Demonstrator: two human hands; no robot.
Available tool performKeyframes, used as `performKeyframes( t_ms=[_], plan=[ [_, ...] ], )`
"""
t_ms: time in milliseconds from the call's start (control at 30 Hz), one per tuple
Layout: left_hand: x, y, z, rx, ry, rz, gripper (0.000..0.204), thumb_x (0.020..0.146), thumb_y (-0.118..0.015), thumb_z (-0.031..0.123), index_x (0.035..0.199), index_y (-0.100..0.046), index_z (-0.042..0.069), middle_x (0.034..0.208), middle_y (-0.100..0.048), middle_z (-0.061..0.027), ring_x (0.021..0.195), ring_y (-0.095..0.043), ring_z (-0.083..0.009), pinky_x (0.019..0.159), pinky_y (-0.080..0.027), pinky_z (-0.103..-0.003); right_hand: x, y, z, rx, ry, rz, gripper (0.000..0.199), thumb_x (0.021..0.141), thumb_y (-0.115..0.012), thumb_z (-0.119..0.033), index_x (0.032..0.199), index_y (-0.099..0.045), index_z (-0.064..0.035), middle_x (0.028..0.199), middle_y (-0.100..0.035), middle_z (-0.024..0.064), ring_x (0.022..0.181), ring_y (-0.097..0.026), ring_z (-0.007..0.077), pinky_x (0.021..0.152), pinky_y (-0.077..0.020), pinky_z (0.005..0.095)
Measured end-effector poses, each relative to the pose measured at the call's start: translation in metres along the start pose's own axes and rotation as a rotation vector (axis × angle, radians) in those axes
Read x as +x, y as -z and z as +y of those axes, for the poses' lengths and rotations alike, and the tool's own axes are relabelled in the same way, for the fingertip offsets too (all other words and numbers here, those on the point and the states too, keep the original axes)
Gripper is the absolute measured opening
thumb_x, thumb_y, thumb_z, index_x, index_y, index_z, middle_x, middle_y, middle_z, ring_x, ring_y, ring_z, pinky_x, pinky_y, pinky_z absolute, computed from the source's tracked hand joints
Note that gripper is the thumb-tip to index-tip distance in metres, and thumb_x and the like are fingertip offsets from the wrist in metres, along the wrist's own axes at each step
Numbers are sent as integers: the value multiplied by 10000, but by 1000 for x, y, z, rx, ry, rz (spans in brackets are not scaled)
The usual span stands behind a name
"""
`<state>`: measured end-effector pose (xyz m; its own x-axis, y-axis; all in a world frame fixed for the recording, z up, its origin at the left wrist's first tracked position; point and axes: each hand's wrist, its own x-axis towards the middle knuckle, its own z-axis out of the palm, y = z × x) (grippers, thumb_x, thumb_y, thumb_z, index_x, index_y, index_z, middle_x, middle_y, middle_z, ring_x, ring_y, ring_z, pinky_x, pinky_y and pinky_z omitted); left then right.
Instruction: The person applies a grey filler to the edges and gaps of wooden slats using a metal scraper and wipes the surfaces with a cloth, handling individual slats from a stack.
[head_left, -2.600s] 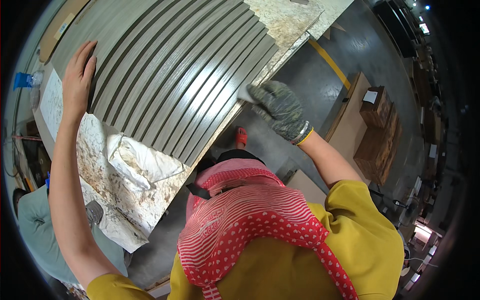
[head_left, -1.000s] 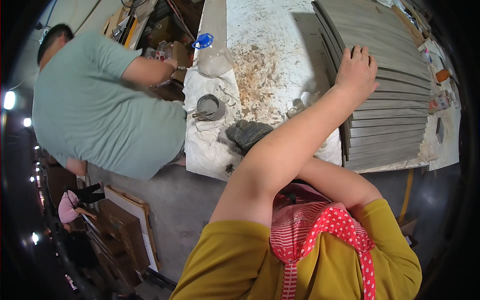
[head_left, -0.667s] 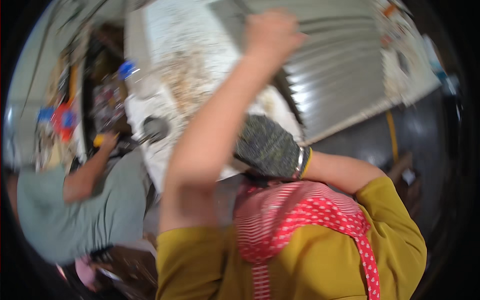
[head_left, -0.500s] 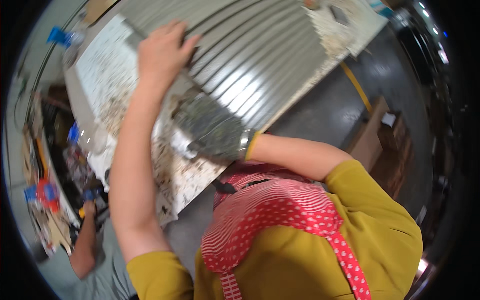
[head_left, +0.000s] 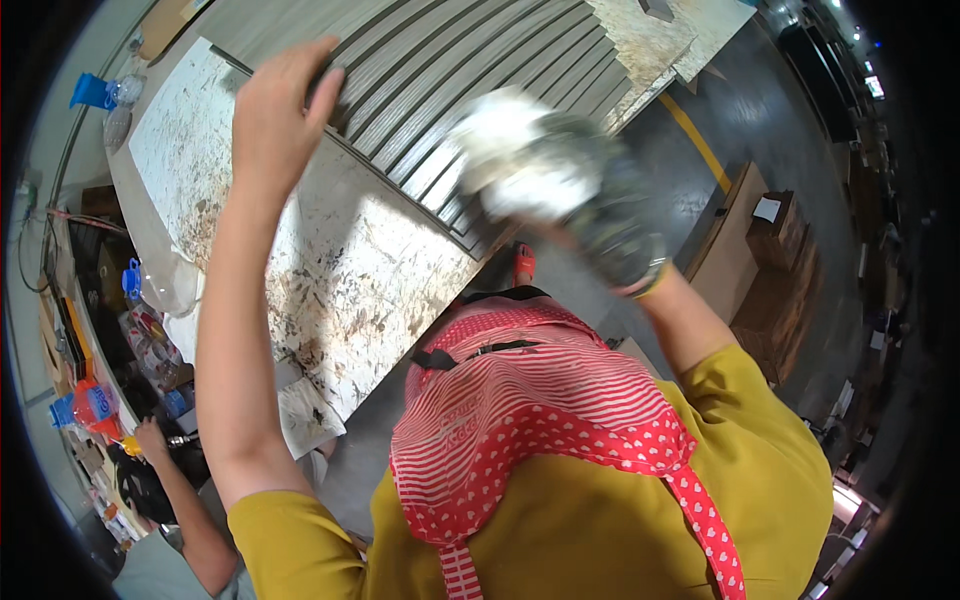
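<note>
Bare left hand (head_left: 275, 125) pressed on ribbed grey panels (head_left: 440, 90), gloved right hand (head_left: 590, 205) clutching a white rag (head_left: 515, 165).

Left hand laid flat, fingers spread wide, at the near edge of the panel stack lying across the stained white worktop (head_left: 330, 270). Right hand, in a dark knit glove and blurred, closed around the crumpled rag just above the stack's lower corner; contact with the panels impossible to tell. Another person's arm (head_left: 185, 490) low at the left, beside cluttered shelves.
</note>
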<state>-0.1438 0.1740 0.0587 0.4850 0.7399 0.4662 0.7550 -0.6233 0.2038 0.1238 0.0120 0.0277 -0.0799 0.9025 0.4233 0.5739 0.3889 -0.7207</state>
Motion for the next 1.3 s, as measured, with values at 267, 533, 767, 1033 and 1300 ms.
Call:
performKeyframes(
  t_ms=[267, 533, 767, 1033, 1300],
  plan=[
    [-9, -28, 2, -99, -139, 341, 380, 902, -580, 297, 1232, -578, 109, 1295, -542, -116, 1187, -503, -310, 962, -402, -426, -23, 39, 81, -573, 92, 119, 304, 719, -726, -161, 1007, -652, -95, 1034, -605, 118, 908, -603, 313, 796, -490, 416],
    [11, -54, -12, 238, -13, 120, 482, 924, -512, 436, 1352, -493, 215, 1411, -468, -37, 1293, -418, -285, 1065, -265, -471, -58, -43, 56, -311, -202, 2, 192, 810, -605, -105, 989, -645, -48, 932, -613, 119, 867, -590, 304, 781, -481, 403],
    [4, -53, -17, 259, 4, 108, 466, 923, -515, 413, 1352, -496, 231, 1413, -466, -29, 1298, -410, -278, 1066, -261, -480, -40, -24, 64, -527, 138, -199, 134, 915, -563, -124, 996, -598, -23, 874, -614, 119, 736, -617, 211, 641, -499, 342],
    [9, -57, -15, 194, -16, 157, 456, 896, -551, 379, 1323, -522, 222, 1388, -489, -20, 1281, -419, -296, 1065, -257, -497, -75, -65, 15, -337, 94, -439, 249, 920, -517, -144, 1141, -589, -53, 1086, -592, 108, 943, -581, 256, 791, -477, 371],
    [7, -58, -18, 191, -36, 182, 442, 892, -550, 349, 1314, -532, 221, 1371, -506, -23, 1262, -438, -295, 1061, -270, -469, -50, -6, 88, -31, -401, -149, 432, 924, -570, -345, 1274, -507, -101, 1020, -607, 84, 844, -604, 234, 757, -527, 328]
  ],
)
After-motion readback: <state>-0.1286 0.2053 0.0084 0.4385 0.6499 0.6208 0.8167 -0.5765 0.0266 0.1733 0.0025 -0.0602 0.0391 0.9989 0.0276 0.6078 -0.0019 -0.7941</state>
